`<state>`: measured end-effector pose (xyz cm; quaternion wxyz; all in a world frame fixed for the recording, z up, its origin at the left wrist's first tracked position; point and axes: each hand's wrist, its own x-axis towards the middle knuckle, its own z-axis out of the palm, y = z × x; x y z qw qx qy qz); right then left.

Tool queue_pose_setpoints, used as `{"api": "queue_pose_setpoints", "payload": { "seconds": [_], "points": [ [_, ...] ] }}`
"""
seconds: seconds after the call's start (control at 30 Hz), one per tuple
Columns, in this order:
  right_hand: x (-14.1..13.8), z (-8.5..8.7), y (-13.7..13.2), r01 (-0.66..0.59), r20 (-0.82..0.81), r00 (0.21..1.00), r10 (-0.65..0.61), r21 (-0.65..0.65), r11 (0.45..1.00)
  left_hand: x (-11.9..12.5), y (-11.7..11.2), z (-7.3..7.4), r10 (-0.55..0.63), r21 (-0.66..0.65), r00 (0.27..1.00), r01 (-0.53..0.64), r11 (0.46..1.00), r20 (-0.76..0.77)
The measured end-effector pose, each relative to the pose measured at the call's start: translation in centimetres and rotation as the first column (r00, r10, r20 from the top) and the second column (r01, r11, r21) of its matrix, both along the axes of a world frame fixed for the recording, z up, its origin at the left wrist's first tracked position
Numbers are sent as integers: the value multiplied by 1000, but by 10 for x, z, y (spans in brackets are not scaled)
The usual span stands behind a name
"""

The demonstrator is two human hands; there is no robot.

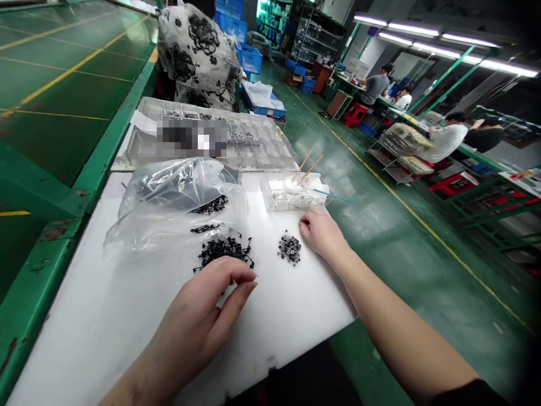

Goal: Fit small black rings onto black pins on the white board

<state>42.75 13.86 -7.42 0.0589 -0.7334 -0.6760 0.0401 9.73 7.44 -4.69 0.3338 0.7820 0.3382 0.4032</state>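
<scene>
Two hands (198, 321) (322, 234) near two piles (223, 252) of small black parts

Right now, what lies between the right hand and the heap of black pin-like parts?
In the head view, a small pile of black ring-shaped parts sits on the white board, between the right hand and that heap.

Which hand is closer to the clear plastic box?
Right. The right hand rests just below the clear plastic box, not touching it; the left hand is farther off, down and left.
</scene>
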Motion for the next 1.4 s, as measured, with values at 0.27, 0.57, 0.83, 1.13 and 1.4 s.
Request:
{"api": "queue_pose_setpoints", "payload": {
  "seconds": [0.27, 0.57, 0.83, 1.13, 1.4],
  "points": [
    [-10, 7, -3, -337, -131, 931, 340, 44, 940, -22, 30, -4, 143, 93, 949, -121, 988, -281],
    [-6, 10, -29, -382, -161, 902, 400, 134, 914, -29, 46, -17, -151, -16, 769, 181, 983, -621],
    [-28, 19, -110, -254, -246, 921, 301, 206, 945, -28, 44, -14, -197, -41, 740, 223, 974, -643],
    [-58, -31, -138, -294, -175, 917, 359, 312, 903, -33, 48, -24, -233, -16, 738, 289, 957, -634],
    [-60, -30, -136, -277, -151, 930, 335, 310, 909, -32, 43, -12, -211, 17, 779, 274, 962, -590]
  ]
}}
